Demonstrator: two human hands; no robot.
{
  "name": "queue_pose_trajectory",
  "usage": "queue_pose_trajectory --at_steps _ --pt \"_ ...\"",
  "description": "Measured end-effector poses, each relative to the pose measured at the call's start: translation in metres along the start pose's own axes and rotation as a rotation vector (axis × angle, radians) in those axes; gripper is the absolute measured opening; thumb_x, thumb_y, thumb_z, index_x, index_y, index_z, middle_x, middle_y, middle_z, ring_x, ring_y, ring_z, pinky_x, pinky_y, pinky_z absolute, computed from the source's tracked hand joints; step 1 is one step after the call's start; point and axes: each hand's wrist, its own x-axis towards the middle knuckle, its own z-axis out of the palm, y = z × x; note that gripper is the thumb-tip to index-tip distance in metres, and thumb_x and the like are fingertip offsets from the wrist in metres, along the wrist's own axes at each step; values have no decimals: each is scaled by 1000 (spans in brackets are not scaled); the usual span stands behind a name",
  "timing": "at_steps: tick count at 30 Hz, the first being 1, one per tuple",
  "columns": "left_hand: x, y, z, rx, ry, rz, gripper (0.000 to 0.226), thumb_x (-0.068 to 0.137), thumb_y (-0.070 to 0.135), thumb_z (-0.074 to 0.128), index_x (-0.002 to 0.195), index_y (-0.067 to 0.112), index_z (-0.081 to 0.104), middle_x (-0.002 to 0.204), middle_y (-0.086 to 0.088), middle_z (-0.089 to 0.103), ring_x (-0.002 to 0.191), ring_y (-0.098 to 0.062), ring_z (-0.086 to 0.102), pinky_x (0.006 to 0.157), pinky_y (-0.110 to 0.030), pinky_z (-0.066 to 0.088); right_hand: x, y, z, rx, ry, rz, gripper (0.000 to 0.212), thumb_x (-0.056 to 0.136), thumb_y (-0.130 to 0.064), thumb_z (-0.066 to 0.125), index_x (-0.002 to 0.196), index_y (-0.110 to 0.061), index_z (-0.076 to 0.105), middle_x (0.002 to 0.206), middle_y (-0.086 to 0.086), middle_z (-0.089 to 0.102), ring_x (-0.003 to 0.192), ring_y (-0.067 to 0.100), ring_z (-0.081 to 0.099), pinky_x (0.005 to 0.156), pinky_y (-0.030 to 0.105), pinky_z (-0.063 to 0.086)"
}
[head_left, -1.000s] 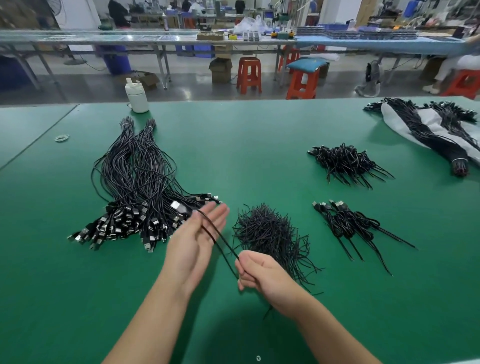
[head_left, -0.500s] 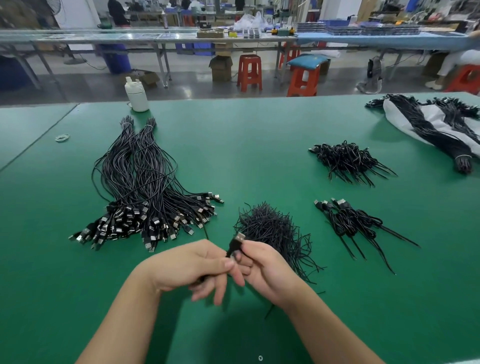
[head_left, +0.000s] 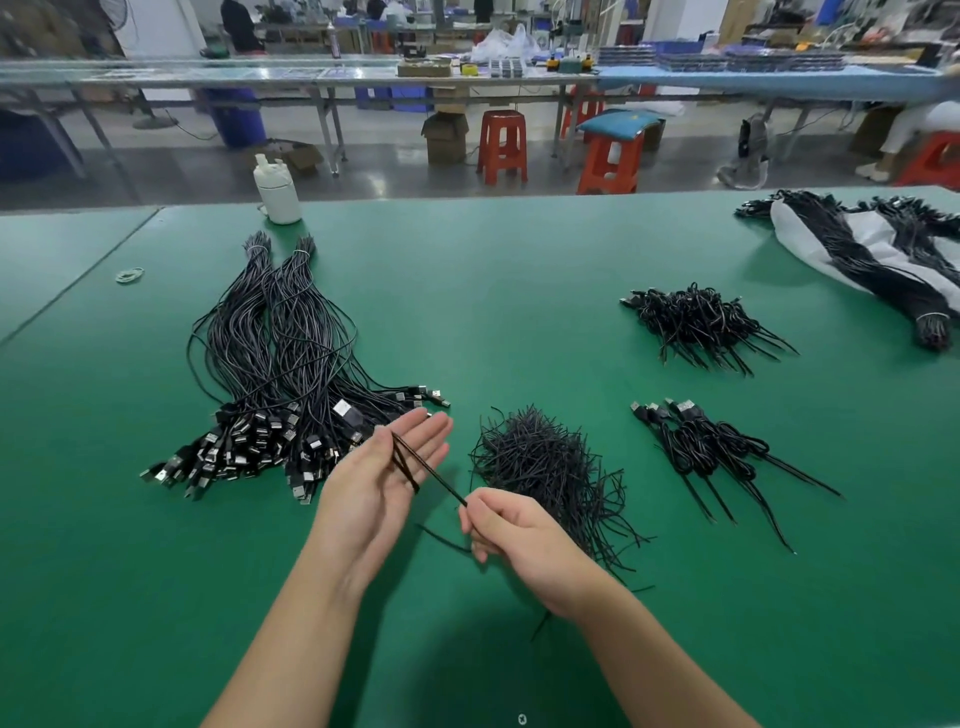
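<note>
Head view: the right hand (head_left: 519, 540) pinches the cable (head_left: 436, 480) between thumb and curled fingers, holding it taut. Up and left of that pinch, the left hand (head_left: 384, 483) stands flat with its fingers straight. The cable loops across its palm, apparently using it as a winding form. Ties (head_left: 545, 462) lie just right of the pinch, likely for binding. Coils (head_left: 711, 447) lie farther right, and the bundle (head_left: 280, 374) lies beyond the left hand.

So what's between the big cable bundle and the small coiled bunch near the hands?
In the head view, a loose pile of short black ties, and the left hand with a cable across its palm.
</note>
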Motion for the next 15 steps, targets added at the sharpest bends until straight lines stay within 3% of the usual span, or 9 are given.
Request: queue_pose_trajectory --at_steps 2,4,6,8,12,15 --pt "6 6 9 -116 3 12 45 106 27 30 125 -7 53 118 -24 68 117 -33 64 92 -38 56 4 3 3 -41 -4 -6 31 104 -36 44 81 -26 62 66 2 48 69 24 40 74 39 34" --pt "10 14 17 -232 5 32 41 107 26 30 116 -4 57 95 -15 74 104 -29 71 86 -36 59 7 8 7 -76 -16 6 31 100 -44 45 79 -30 63 67 1 49 68 20 43 73 37 34" --pt "11 24 21 -226 -65 10 35 104 26 37 108 2 62 66 1 62 72 -17 69 69 -31 60 11 14 8 -3 -20 41 30 97 -44 48 77 -28 64 63 0 43 67 17 45 75 36 37" --pt "6 31 18 -129 -259 -62 30 99 26 47 102 5 67 54 8 46 47 -8 47 49 -23 46 15 16 4 169 -7 77 28 96 -39 53 75 -25 66 60 -1 37 64 15 43 78 37 37" --pt "-4 42 -1 376 -617 -249 32 95 33 62 98 2 70 49 3 45 42 -12 32 48 -29 24 22 11 -9 445 12 113 31 95 -33 58 69 -19 67 63 0 31 62 15 33 72 29 42" --pt "-7 44 -8 860 -777 -382 35 101 32 51 103 4 71 57 -2 58 42 -12 40 52 -27 35 23 3 -14 510 -7 130 33 99 -31 56 71 -16 66 62 -1 32 60 14 33 67 27 42"
